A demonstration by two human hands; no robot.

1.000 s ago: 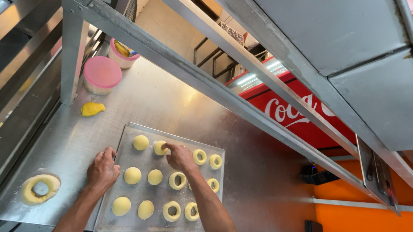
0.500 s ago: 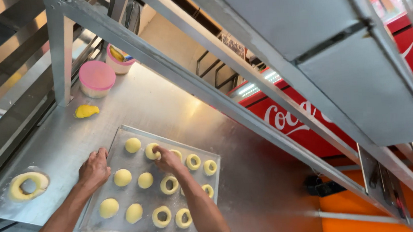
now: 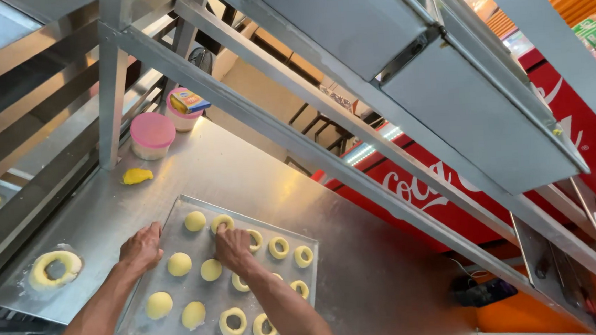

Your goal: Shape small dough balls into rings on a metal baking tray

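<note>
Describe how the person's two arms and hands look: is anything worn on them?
Both forearms are bare, with no sleeves in view. The left hand and the right hand wear no gloves. No watch, ring or bracelet is visible on either one.

Bright even daylight, steel glare, wide-angle edge distortion

One head-worn view looks steeply down from close above the steel bench (image 3: 359,267), tilted, under shelf rails (image 3: 325,152)
</note>
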